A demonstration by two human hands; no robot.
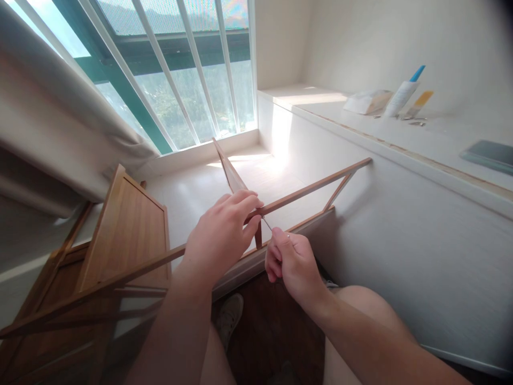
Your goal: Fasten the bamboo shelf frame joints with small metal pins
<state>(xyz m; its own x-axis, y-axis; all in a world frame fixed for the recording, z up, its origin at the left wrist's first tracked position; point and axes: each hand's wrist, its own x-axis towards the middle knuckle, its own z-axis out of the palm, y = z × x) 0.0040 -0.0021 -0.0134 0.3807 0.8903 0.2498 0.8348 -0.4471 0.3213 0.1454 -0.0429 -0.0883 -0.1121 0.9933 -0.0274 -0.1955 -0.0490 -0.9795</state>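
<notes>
My left hand (222,235) is closed over a long thin wooden rail (308,188) of a bamboo furniture frame, fingers curled on its top edge. My right hand (290,262) pinches a thin metal tool (267,223), whose tip points up at the rail just under my left fingers. A short upright strut (258,235) meets the rail there. A slanted wooden panel (230,171) rises behind my left hand.
A slatted wooden panel (126,235) leans at the left, with more frame bars (80,299) below. A white ledge (401,139) on the right carries a tube (403,93), a small bottle (419,102), a packet (366,101) and loose screws (417,123). A barred window (192,69) and curtain (60,123) are behind.
</notes>
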